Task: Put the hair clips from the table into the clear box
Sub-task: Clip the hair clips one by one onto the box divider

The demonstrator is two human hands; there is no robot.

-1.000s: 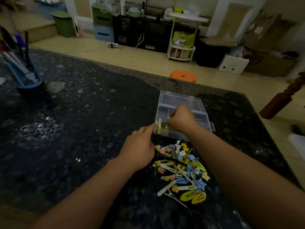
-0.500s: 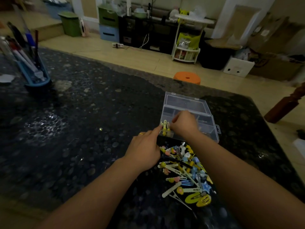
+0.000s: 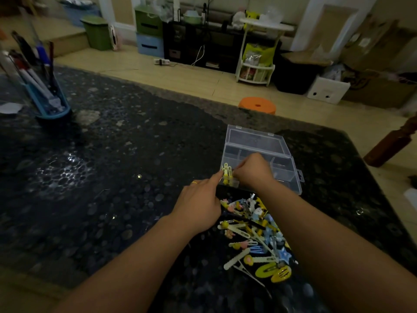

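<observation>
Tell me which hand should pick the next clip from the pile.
Left. The left hand lies beside the pile of hair clips, one finger touching the clear box; the right hand is busy over the box with the yellow clips.

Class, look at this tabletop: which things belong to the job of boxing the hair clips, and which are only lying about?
Part of the job:
clear box
yellow clips at the box's near-left corner
pile of hair clips
left hand
right hand

Just lying about:
blue pen holder
orange stool

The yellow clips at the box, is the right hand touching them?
Touching. The head view shows the right hand pinching the yellow clips at the clear box.
</observation>
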